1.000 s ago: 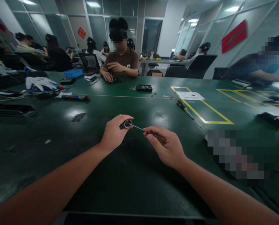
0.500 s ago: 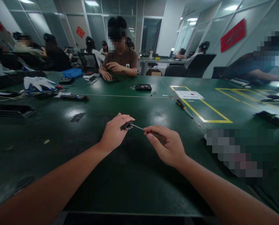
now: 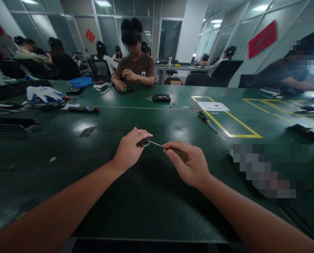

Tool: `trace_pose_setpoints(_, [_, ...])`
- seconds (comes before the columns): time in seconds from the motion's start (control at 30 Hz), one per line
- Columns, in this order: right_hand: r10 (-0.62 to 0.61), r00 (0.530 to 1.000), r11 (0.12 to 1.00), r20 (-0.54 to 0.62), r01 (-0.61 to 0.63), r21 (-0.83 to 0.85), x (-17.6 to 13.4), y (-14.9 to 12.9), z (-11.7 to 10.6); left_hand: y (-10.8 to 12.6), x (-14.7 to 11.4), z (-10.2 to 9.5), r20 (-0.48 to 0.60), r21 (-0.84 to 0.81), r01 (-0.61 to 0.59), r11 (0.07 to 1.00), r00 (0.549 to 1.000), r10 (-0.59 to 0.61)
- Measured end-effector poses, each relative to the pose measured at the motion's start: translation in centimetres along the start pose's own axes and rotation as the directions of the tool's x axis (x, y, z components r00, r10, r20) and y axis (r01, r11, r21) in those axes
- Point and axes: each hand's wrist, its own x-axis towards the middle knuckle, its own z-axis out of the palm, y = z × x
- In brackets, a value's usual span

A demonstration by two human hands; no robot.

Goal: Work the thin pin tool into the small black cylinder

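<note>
My left hand (image 3: 129, 147) is closed around a small dark cylindrical part (image 3: 145, 142) whose round, shiny rim faces right. Most of that part is hidden behind the fingers. In my right hand (image 3: 190, 162) is a screwdriver (image 3: 157, 144), its brownish handle under the palm and its thin metal shaft pointing left. The shaft's tip meets the rim of the cylindrical part; whether it goes inside I cannot tell. Both hands are held over the green table (image 3: 151, 211).
A yellow-and-black screwdriver (image 3: 204, 117) lies beyond my right hand, by a white paper (image 3: 213, 106). Farther off sit a black box-like device (image 3: 161, 98), white gloves (image 3: 44, 94) and a blue tray (image 3: 81, 82). A person (image 3: 135, 66) works across the table.
Both hands have shifted very slightly right, and the rim of the cylindrical part has turned a little. The screwdriver tip stays at it.
</note>
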Motion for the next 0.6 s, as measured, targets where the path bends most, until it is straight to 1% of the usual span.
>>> trace_pose_setpoints(0.1, [0.000, 1.000, 1.000, 0.006, 0.000, -0.010, -0.06, -0.05, -0.11, 0.04, 0.04, 0.00, -0.008, -0.003, 0.001, 1.000, 1.000, -0.001])
trace_pose_setpoints(0.27, [-0.007, 1.000, 1.000, -0.031, 0.007, 0.001, -0.06, -0.04, -0.02, -0.02, -0.05, 0.15, -0.007, -0.004, 0.002, 1.000, 1.000, -0.002])
trace_pose_setpoints(0.47, [-0.023, 1.000, 0.999, -0.013, 0.023, -0.040, 0.08, -0.35, -0.12, -0.17, -0.14, 0.24, 0.001, -0.006, -0.013, 1.000, 1.000, 0.013])
trace_pose_setpoints(0.6, [-0.031, 0.999, 0.999, -0.025, 0.030, -0.045, -0.01, -0.32, -0.31, -0.10, -0.11, 0.20, 0.008, -0.003, 0.002, 1.000, 1.000, -0.002])
